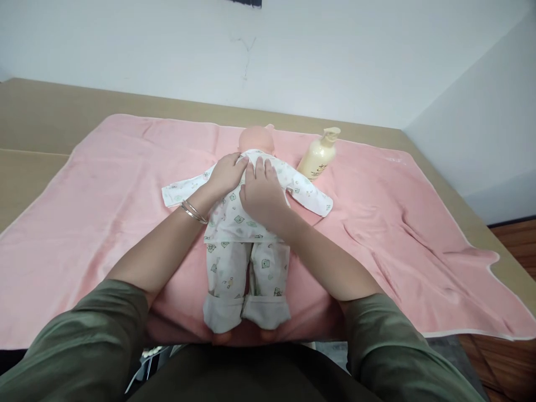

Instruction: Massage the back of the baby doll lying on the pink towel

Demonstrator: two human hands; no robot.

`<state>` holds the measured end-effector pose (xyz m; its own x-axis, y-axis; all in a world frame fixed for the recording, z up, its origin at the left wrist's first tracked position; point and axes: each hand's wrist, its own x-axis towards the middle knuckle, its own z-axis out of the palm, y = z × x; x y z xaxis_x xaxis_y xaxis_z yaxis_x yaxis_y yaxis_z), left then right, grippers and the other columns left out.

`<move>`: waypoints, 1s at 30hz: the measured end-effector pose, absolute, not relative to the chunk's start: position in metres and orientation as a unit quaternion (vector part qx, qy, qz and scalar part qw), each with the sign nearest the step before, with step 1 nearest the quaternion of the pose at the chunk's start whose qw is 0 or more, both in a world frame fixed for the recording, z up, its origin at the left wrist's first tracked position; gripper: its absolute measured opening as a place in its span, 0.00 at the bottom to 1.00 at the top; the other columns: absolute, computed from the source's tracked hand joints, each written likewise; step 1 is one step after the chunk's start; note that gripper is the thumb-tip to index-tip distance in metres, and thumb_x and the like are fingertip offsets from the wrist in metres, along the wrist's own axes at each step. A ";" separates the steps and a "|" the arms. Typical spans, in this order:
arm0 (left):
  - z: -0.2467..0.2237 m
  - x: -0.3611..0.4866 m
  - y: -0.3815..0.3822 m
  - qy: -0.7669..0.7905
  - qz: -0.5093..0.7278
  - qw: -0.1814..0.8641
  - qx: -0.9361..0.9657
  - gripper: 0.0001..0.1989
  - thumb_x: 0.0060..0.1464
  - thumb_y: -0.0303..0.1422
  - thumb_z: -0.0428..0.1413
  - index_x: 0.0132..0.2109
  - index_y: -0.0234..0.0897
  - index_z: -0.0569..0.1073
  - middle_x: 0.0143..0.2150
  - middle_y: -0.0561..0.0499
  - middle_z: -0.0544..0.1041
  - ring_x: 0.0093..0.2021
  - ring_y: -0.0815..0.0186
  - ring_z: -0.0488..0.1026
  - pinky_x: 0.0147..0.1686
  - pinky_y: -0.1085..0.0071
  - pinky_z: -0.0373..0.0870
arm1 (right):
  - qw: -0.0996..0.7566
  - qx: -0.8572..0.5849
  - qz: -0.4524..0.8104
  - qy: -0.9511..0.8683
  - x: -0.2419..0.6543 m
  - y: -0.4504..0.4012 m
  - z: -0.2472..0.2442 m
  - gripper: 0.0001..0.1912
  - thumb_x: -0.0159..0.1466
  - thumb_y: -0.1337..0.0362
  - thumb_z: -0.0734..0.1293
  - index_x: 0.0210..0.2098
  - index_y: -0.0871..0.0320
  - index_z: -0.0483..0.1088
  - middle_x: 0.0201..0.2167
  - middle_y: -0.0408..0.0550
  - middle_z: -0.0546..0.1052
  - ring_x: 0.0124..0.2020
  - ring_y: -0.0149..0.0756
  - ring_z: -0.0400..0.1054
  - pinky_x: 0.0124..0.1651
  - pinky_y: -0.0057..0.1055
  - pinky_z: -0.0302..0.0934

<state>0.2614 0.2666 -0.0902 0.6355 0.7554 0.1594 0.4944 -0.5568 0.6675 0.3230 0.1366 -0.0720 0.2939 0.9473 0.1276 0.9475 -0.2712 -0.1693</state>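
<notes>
A baby doll [256,139] lies face down, its bare head toward the wall and its arms spread. It wears a white printed top [234,215] and matching trousers [268,265] with rolled cuffs. My left hand [227,174] rests along the left side of the doll's upper back, fingers stretched toward the middle. Flat on the upper back to the right lies my right hand [263,192], fingers extended and slightly apart. Both hands touch the top and hold nothing. The doll's feet barely show below the cuffs.
A pink blanket [125,178] with some wrinkles covers most of the wooden table [54,106]. To the right of the doll's head, a cream pump bottle [317,159] stands tilted in view. A white wall [335,61] rises behind the table.
</notes>
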 end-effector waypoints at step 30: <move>-0.098 0.268 0.261 0.380 0.219 0.210 0.874 0.25 0.71 0.39 0.41 0.53 0.31 0.80 0.54 0.34 0.84 0.55 0.49 0.78 0.59 0.55 0.72 | 0.198 -0.817 0.021 -0.541 0.384 0.161 -0.084 0.35 0.77 0.52 0.55 0.73 0.71 0.64 0.66 0.71 0.73 0.68 0.64 0.66 0.71 0.59 0.61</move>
<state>0.2678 0.2611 -0.0977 0.6160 0.7556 0.2227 0.5722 -0.6236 0.5327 0.3837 0.1605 -0.0836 0.4134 0.8927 0.1792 0.8757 -0.3359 -0.3467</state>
